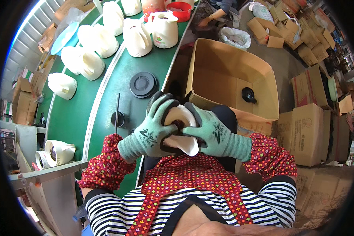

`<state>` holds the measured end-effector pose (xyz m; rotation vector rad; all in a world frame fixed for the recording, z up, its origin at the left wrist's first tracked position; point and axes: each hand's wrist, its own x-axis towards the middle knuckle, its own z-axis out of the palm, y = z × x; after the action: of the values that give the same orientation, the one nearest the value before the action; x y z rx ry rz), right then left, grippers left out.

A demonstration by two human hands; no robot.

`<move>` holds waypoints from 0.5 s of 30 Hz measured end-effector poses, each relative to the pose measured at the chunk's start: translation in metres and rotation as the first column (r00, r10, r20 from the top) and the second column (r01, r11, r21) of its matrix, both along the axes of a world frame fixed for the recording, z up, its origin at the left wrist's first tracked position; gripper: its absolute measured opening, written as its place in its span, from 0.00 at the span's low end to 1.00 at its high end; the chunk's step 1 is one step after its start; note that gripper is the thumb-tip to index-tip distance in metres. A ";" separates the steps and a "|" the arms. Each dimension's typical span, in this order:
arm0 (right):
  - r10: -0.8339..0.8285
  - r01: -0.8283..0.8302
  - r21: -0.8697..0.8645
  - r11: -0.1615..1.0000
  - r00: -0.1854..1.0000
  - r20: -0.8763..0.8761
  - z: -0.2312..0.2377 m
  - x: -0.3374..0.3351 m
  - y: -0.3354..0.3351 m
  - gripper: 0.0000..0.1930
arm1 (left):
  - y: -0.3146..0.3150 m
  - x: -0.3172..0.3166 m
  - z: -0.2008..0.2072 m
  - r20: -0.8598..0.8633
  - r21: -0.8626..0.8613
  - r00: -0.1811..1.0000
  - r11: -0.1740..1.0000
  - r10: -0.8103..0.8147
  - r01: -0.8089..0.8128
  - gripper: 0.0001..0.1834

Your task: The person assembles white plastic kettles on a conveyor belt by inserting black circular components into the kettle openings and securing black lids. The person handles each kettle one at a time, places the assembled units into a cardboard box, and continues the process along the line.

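Both my hands wear grey-green gloves with black fingertips. Between them, close to my chest, I hold a cream-white plastic kettle body [183, 135], its spout pointing down toward me. My left hand [151, 128] wraps its left side, fingers curled over the top. Gripping the right side is my right hand [212, 131], with the thumb near a dark opening. The green conveyor belt [106, 94] runs away from me on the left and carries several more white kettle bodies [136, 37]. Black round lids [143, 84] lie on the belt just beyond my hands.
An open cardboard box [232, 74] stands to my right with a black knobbed lid [248, 95] inside. More cartons [310, 133] pile up at the right. Another person's hand [208, 19] works at the belt's far end near a red bowl [181, 11]. A kettle body [58, 151] lies on a shelf at the lower left.
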<state>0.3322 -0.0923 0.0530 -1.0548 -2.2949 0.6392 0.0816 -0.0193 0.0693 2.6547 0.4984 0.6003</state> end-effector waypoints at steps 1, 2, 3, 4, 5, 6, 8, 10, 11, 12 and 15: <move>-0.016 0.017 0.016 1.000 0.997 -0.070 -0.002 0.002 0.004 0.29 | 0.003 -0.002 0.002 0.042 -0.029 0.998 0.998 0.051 -0.050 0.38; -0.107 0.097 -0.088 0.991 0.988 -0.114 0.009 0.001 0.000 0.38 | 0.006 -0.004 0.002 0.084 -0.061 0.991 0.993 0.103 -0.099 0.40; -0.178 0.162 -0.077 0.984 0.944 -0.277 0.002 0.005 -0.002 0.43 | 0.004 -0.008 0.001 0.186 -0.067 0.972 0.989 0.141 -0.131 0.47; -0.290 0.202 -0.238 0.950 0.853 -0.434 -0.011 0.006 -0.005 0.49 | 0.003 -0.014 -0.001 0.258 -0.064 0.953 0.987 0.160 -0.149 0.52; -0.417 0.224 -0.378 0.898 0.704 -0.574 -0.024 0.007 -0.010 0.56 | 0.001 -0.014 0.002 0.310 -0.043 0.934 0.983 0.180 -0.176 0.56; -0.457 0.229 -0.414 0.881 0.638 -0.619 -0.058 0.017 -0.009 0.52 | -0.004 -0.013 0.006 0.356 -0.028 0.913 0.979 0.201 -0.204 0.60; -0.608 -0.145 -0.698 0.701 0.391 -0.691 -0.123 0.020 -0.017 0.46 | -0.015 -0.015 0.003 0.404 -0.045 0.877 0.963 0.260 -0.265 0.68; -0.743 -0.374 -0.723 0.582 0.118 -0.659 -0.126 0.000 -0.024 0.40 | -0.029 -0.007 -0.001 0.457 -0.061 0.827 0.939 0.327 -0.338 0.70; -0.785 -0.451 -0.697 0.558 -0.015 -0.619 -0.120 -0.011 -0.024 0.38 | -0.038 -0.004 -0.011 0.460 -0.032 0.802 0.910 0.380 -0.413 0.76; -0.749 -0.160 -0.762 0.627 0.143 -0.647 -0.123 -0.002 -0.023 0.33 | -0.050 0.001 -0.015 0.434 -0.085 0.768 0.870 0.471 -0.486 0.75; -0.700 0.601 -0.365 0.711 0.557 -0.447 -0.147 0.062 -0.007 0.21 | -0.070 -0.013 -0.044 0.294 -0.293 0.809 0.854 0.509 -0.430 0.70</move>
<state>0.3946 -0.0997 -0.0936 -1.4574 -1.2014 0.7047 0.0687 -0.0892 0.0251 2.1383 1.0585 1.0901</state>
